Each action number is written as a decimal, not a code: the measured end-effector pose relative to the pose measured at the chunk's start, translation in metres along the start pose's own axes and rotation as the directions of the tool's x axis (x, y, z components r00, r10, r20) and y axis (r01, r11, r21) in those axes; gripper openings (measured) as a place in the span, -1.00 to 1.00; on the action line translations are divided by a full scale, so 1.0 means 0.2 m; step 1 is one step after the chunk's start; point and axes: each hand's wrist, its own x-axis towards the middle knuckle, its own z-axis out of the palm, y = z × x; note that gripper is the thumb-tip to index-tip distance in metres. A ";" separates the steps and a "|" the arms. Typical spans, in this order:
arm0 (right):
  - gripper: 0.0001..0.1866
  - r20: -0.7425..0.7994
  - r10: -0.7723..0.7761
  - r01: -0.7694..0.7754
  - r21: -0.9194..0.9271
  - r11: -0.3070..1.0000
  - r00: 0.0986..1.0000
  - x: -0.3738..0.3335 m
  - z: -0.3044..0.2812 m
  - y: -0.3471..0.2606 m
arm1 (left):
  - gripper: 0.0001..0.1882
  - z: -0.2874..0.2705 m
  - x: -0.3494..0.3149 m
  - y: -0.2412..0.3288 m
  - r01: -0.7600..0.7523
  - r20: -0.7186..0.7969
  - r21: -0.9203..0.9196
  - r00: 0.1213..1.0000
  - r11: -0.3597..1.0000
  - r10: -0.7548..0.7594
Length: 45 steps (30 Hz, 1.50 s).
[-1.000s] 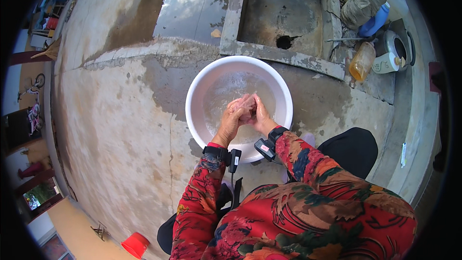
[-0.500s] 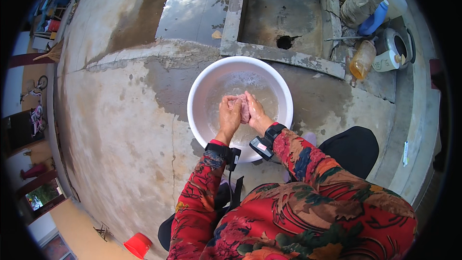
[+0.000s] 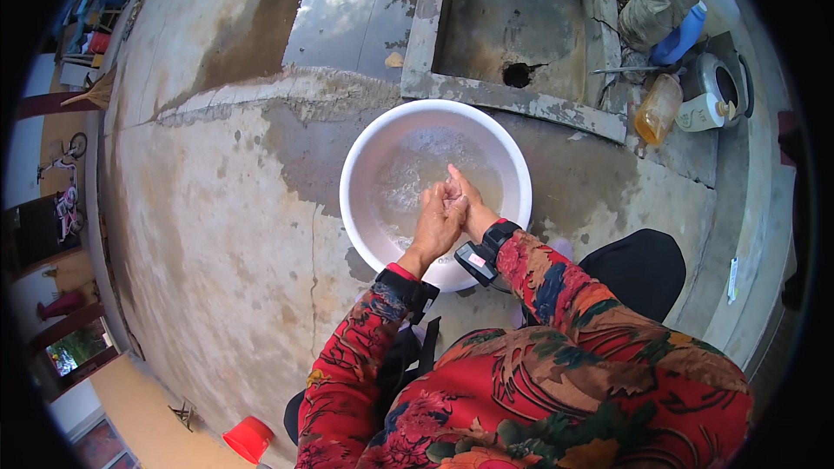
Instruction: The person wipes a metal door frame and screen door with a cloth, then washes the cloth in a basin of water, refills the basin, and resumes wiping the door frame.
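A round, pale basin (image 3: 354,200) with a white rim stands on the concrete, holding water with some suds. Over it my two hands are pressed together. My left hand (image 3: 439,221) is closed, its fingers bent against the other palm. My right hand (image 3: 473,201) cups around from the right with its fingertips pointing up and away. The small pink cloth seen between them a moment ago is almost wholly covered by the fingers. Both wrists carry black straps with small boxes, over red floral sleeves.
Beyond the basin is a low concrete trough (image 3: 512,100) with a drain hole. At the right stand a white bottle (image 3: 698,113), an amber-coloured plastic bottle (image 3: 658,110), a blue jug (image 3: 680,37) and a metal pot (image 3: 708,78). A red bucket (image 3: 248,439) sits lower left.
My left hand has moved right and closed over the right palm. The pink cloth, plainly visible before between both hands, is now hidden in them.
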 end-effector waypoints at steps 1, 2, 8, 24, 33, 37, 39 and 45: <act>-0.48 0.049 -0.035 0.035 0.004 0.999 0.998 0.00 -0.01 0.03 | -0.76 0.00 -0.01 0.02 -0.226 -0.023 0.195 0.972 0.954 0.235; -0.52 -0.182 -0.122 0.118 -0.029 0.993 0.976 0.04 0.01 0.09 | -0.71 -0.01 0.02 0.00 0.326 0.123 -0.085 0.941 0.942 -0.314; -0.71 -0.304 -0.163 0.162 -0.030 0.986 0.938 0.16 -0.05 0.25 | -0.71 -0.13 0.11 -0.12 0.353 -0.097 0.123 0.934 0.927 -0.343; -0.57 -0.231 -0.544 -0.102 -0.961 0.257 0.807 0.01 0.11 -0.09 | -0.55 -0.27 0.03 -0.36 0.540 -0.192 0.269 0.842 0.798 -0.505; -0.45 0.283 -0.496 -0.113 -0.772 -0.626 0.821 -0.02 0.02 -0.01 | -0.62 -0.06 -0.08 -0.51 0.390 0.129 0.360 0.879 0.848 -0.459; -0.36 0.174 -0.358 -0.111 -0.753 -0.648 0.917 -0.01 -0.14 0.03 | -0.56 -0.07 -0.06 -0.50 0.489 0.111 0.469 0.794 0.736 -0.598; -0.34 0.081 -0.371 -0.167 -0.791 -0.589 0.925 -0.02 -0.19 0.06 | -0.53 -0.09 -0.04 -0.48 0.699 -0.165 0.316 0.707 0.642 -0.688; -0.40 0.066 -0.304 -0.103 -0.855 -0.508 0.950 0.03 -0.12 -0.05 | -0.62 -0.05 -0.05 -0.50 0.499 0.187 0.529 0.720 0.686 -0.668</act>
